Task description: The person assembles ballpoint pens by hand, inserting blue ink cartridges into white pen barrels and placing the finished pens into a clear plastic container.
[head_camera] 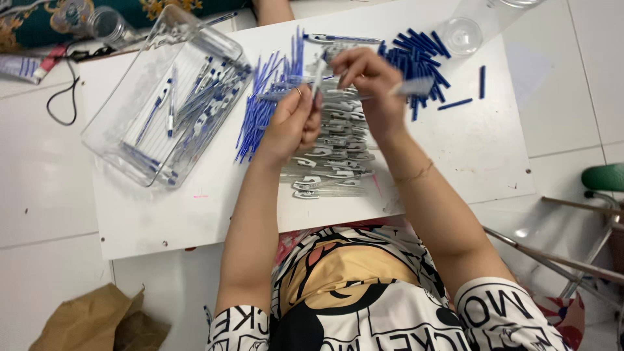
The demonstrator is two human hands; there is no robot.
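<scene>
Two hands work above the middle of a white counter (162, 221). The left hand (296, 123) is curled closed around a clear pen barrel (317, 81), which stands nearly upright between its fingers. The right hand (370, 81) is pinched closed on another clear pen part (413, 86), which sticks out to the right of its fingertips; the two hands almost meet above the counter.

Directly below the hands lies a stack of clear pen barrels (331, 156) with white clips, laid crosswise in a long column. Just to the left of it lies a heap of thin blue refills (263, 104). To the right, near the far edge, sits a pile of short dark-blue caps (422, 55), with a few loose ones apart from it. A clear plastic tray (117, 140) on the left part of the counter holds finished pens. A clear cup (463, 34) stands beyond the caps.
</scene>
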